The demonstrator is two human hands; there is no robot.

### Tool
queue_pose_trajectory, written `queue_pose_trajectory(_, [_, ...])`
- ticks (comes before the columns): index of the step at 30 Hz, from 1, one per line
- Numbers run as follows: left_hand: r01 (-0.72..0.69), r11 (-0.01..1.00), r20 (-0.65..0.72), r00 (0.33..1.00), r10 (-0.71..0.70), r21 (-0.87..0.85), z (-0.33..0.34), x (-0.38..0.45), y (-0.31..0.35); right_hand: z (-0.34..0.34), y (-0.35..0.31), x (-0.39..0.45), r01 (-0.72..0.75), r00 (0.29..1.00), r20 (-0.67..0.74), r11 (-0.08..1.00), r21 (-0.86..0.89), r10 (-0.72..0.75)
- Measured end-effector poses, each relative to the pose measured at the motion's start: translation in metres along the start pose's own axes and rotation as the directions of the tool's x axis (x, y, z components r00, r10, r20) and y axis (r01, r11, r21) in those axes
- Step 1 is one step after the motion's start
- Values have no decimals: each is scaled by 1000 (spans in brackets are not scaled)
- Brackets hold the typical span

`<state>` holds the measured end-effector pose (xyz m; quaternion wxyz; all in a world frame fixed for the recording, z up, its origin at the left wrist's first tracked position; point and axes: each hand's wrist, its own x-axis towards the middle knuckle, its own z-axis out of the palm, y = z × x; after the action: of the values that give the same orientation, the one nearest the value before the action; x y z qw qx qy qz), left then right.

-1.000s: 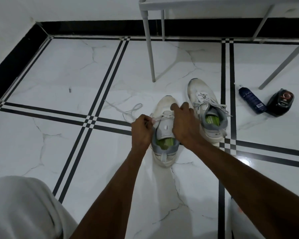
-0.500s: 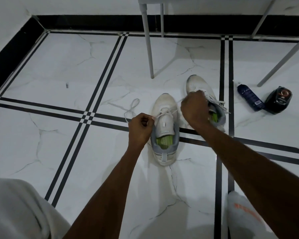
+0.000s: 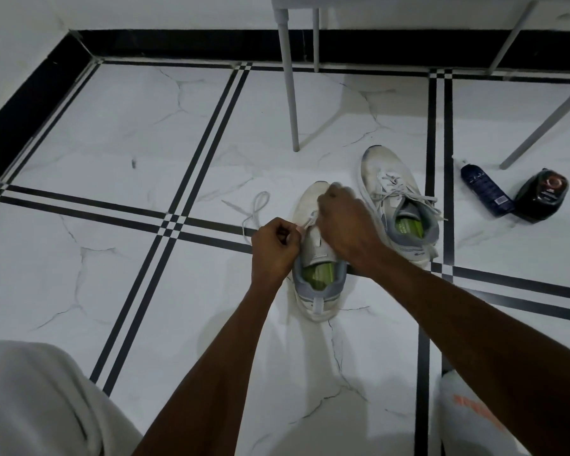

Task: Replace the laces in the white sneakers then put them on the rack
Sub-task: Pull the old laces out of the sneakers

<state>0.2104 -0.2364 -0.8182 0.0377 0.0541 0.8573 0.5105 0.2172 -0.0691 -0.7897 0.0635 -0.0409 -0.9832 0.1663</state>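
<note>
Done: I see the far white sneaker with green insole (image 3: 399,205) on the marble floor (image 3: 112,126), laced.
In hand: my left hand (image 3: 275,250) pinches the thin white lace (image 3: 310,222) at the near white sneaker (image 3: 316,291); my right hand (image 3: 346,222) is curled over its eyelets, its grasp hidden.
Left: I judge most eyelets unthreaded, and racking both.
Hidden: the rack's shelf is cut off; only white metal legs (image 3: 288,93) show.

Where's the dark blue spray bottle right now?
In the head view, the dark blue spray bottle lies on its side on the white marble floor, far right, touching a black round container, right of the laced white sneaker.
</note>
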Motion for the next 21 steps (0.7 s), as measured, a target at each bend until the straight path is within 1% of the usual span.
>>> queue_pose_trajectory(1, [8, 1000, -4, 1000, -9, -3, 0, 1, 1, -9, 14, 6, -133, 983, -124, 990, 41, 137])
queue_pose_trajectory(2, [23, 1000, -8, 1000, -23, -10, -1, 1, 0, -18, 33, 12, -264, 933, -233, 961, 79, 276])
queue_pose_trajectory(3, [33, 999, -10, 999, -33, -19, 0, 1, 0, -28, 51, 17, -365, 871, -306, 923, 119, 384])
queue_pose_trajectory(4, [39, 999, -15, 999, -40, -27, 1, 0, 0, -36, 64, 19, -394, 835, -343, 903, 172, 430])
queue_pose_trajectory(5, [42, 998, -23, 999, -43, -35, 2, 0, -1, -38, 68, 21, -365, 845, -337, 909, 204, 415])
queue_pose_trajectory(6, [46, 998, -25, 999, -47, -42, 4, -1, -1, -36, 64, 22, -303, 888, -284, 925, 230, 362])
queue_pose_trajectory(7, [46, 998, -25, 999, -48, -47, 5, -1, -1, -31, 56, 21, -221, 944, -190, 944, 243, 270])
queue_pose_trajectory(8, [40, 998, -23, 999, -42, -47, 6, -1, 0, -21, 45, 18, -151, 984, -63, 963, 224, 168])
queue_pose_trajectory(9, [30, 999, -17, 999, -31, -40, 6, -2, 0, -11, 31, 12, -89, 995, 67, 979, 185, 78])
queue_pose_trajectory(10, [16, 999, -10, 1000, -16, -32, 5, -2, 1, 0, 17, 4, -47, 982, 188, 988, 144, 19])
queue_pose_trajectory(11, [1, 1000, -3, 1000, -1, -22, 5, -2, 2, 11, 5, -2, -38, 967, 256, 993, 114, 8])
queue_pose_trajectory(12, [-12, 1000, 3, 1000, 12, -15, 5, -1, 2, 19, -1, -7, -40, 961, 278, 995, 93, 12])
queue_pose_trajectory(14, [-15, 1000, 2, 1000, 15, -9, 3, -1, 1, 27, -4, -11, 10, 978, 208, 996, 91, -29])
queue_pose_trajectory(15, [-13, 1000, -6, 1000, 13, -3, 2, -1, 1, 24, -1, -10, 0, 990, 137, 993, 121, -17])
queue_pose_trajectory(16, [-9, 1000, -14, 1000, 9, 3, 2, -1, 1, 15, 6, -4, -68, 998, 30, 986, 153, 64])
queue_pose_trajectory(17, [-3, 1000, -22, 1000, 3, 4, 2, -2, 1, 5, 20, 4, -163, 980, -84, 969, 186, 180])
queue_pose_trajectory(18, [6, 1000, -27, 1000, -6, 1, 2, -1, 2, -6, 35, 12, -251, 938, -184, 943, 217, 292])
queue_pose_trajectory(19, [10, 1000, -28, 1000, -10, -1, 2, -2, 3, -18, 50, 18, -317, 903, -236, 927, 200, 360])
queue_pose_trajectory(20, [5, 1000, -25, 1000, -5, -1, 3, -2, 3, -27, 61, 23, -345, 891, -245, 921, 182, 382])
queue_pose_trajectory(21, [-1, 1000, -25, 1000, 1, 3, 4, -3, 3, -32, 69, 25, -336, 902, -226, 927, 170, 368])
